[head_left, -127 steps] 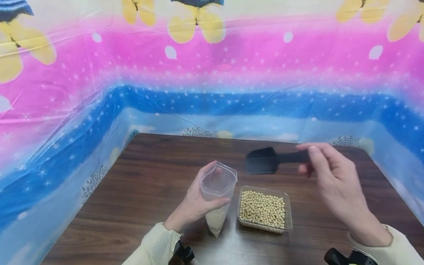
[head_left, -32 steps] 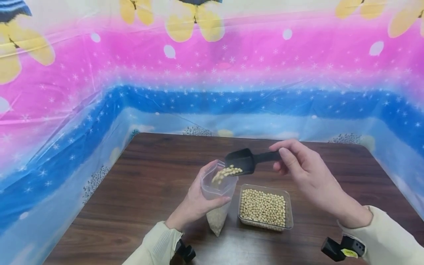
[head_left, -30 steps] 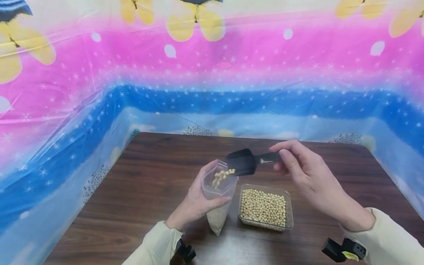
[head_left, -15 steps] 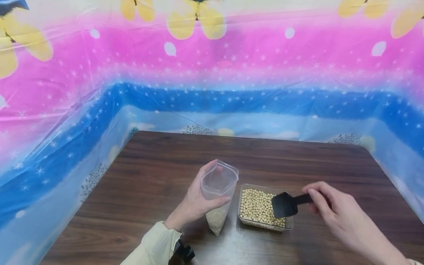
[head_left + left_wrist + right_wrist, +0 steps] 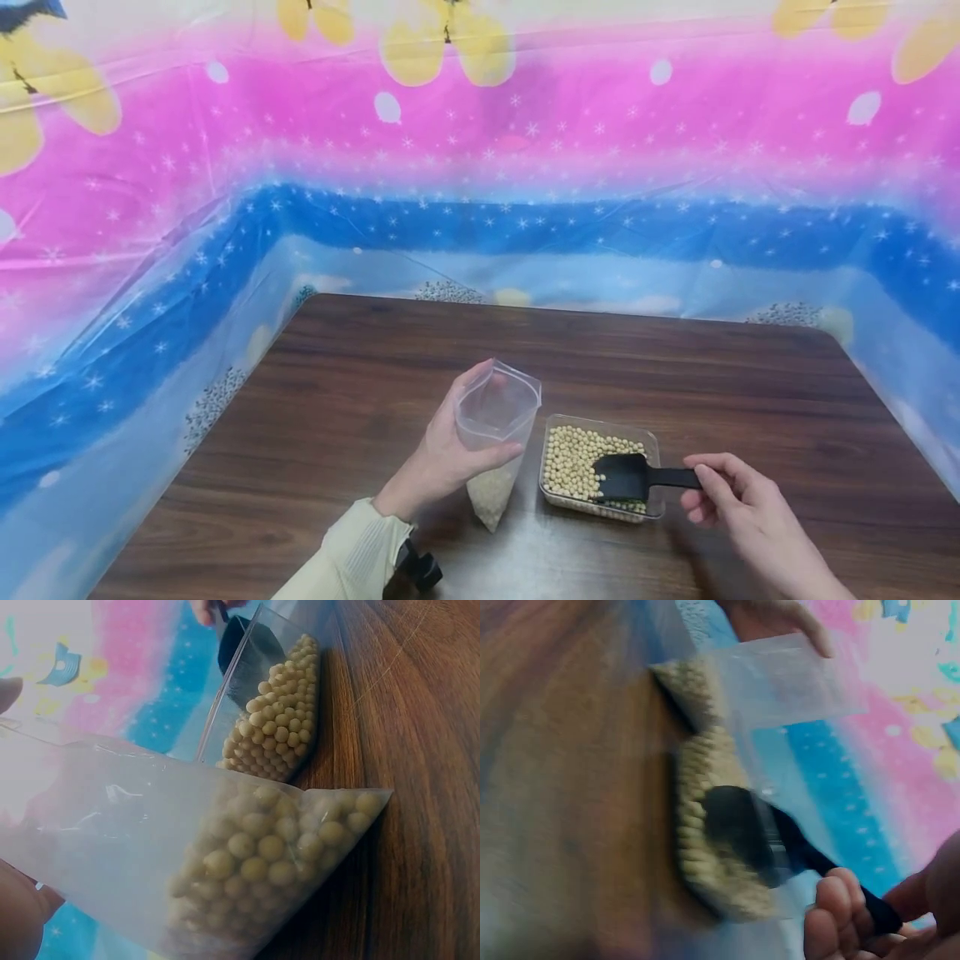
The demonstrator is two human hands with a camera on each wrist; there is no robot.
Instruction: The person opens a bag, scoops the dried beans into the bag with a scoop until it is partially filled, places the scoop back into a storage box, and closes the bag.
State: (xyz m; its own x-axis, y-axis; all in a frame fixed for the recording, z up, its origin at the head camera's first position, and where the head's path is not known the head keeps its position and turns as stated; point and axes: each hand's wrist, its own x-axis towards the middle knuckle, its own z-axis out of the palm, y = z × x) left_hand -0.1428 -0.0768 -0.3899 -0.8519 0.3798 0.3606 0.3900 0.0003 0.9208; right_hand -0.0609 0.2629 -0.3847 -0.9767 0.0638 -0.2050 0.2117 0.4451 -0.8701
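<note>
My left hand grips a clear plastic zip bag, thumb in front and fingers behind, with its mouth gaping upward. Soybeans fill the lower part of the bag, whose bottom corner is at the tabletop. Just right of it stands a clear rectangular plastic box of soybeans. By its handle, my right hand pinches a black scoop between thumb and fingers. The scoop's blade is dug into the beans at the box's right side; its front edge is hidden among them. The right wrist view is blurred.
Both hands work over a dark wood-grain table. A printed pink and blue cloth hangs behind and along the sides. A black wrist camera sits under the left sleeve.
The scoop tipped soybeans into the bag about a second ago, then moved right and down with my right hand into the box. The left hand and bag have stayed in place.
</note>
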